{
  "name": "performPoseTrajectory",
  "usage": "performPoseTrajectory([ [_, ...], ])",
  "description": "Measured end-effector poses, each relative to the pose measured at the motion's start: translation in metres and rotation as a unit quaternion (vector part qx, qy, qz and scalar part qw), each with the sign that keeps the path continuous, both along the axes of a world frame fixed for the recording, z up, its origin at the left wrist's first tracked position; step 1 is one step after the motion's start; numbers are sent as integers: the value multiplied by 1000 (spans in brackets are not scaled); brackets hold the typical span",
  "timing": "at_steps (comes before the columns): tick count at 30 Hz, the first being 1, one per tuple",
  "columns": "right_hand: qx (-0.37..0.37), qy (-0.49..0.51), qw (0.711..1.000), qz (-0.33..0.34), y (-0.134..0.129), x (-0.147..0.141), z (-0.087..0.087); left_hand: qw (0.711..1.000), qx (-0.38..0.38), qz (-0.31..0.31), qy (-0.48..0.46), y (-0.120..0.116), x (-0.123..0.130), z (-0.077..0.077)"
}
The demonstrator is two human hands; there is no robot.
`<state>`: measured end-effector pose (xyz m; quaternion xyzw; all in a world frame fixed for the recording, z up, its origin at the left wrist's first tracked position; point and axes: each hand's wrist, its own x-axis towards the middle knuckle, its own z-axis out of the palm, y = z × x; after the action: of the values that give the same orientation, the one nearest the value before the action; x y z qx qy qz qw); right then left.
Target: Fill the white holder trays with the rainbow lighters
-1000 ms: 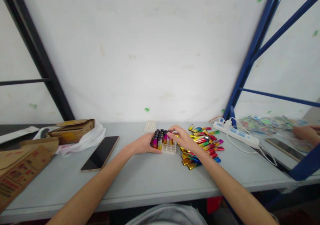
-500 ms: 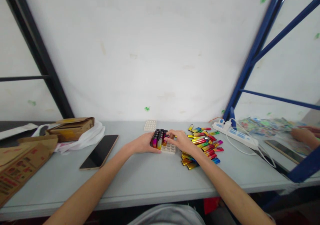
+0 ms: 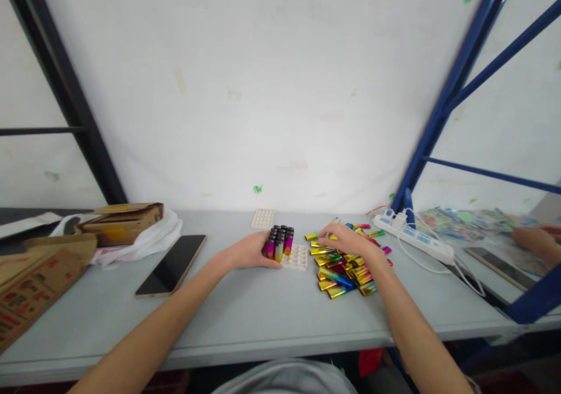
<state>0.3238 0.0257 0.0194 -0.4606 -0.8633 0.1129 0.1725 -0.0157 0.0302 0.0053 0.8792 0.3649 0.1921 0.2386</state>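
My left hand is wrapped round the left side of several upright lighters with black tops and shiny pink-to-yellow bodies. They stand packed together in the left part of a white holed tray, whose right part shows bare holes. My right hand is over the far left part of a loose pile of shiny lighters, coloured gold, red, blue and green. Its fingers are slightly bent and apart, with nothing visible between them. Part of the pile is hidden under that hand and wrist.
A second white holed tray lies by the wall. Left of my hands are a phone, a cardboard box on a white plastic bag, and brown cardboard. On the right are a power strip with cables and another person's hand.
My right hand has left the tray and moved right, over the loose pile. A lighter where its fingers were now stands upright in the tray. My left hand stays round the lighters.
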Motion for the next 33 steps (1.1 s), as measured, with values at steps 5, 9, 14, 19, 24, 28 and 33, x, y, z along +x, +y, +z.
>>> performPoseTrajectory([
  [5,-66,-30,997,-27,3,7,-7,1000,5,8,12,0,0,1],
  [9,-57,-32,997,-37,7,5,-11,1000,3,16,17,0,0,0],
  [14,-44,-102,993,-45,9,6,-13,1000,3,22,11,1,0,0],
  [19,44,-21,997,-68,4,0,-10,1000,-1,12,13,0,0,1],
  [24,105,197,970,-93,-2,-18,2,1000,2,7,7,1,0,0],
  [28,7,406,910,-84,-3,-36,5,1000,4,9,3,3,-1,-3],
  [33,-128,578,805,-30,-10,-62,3,1000,4,6,1,3,-1,-3],
])
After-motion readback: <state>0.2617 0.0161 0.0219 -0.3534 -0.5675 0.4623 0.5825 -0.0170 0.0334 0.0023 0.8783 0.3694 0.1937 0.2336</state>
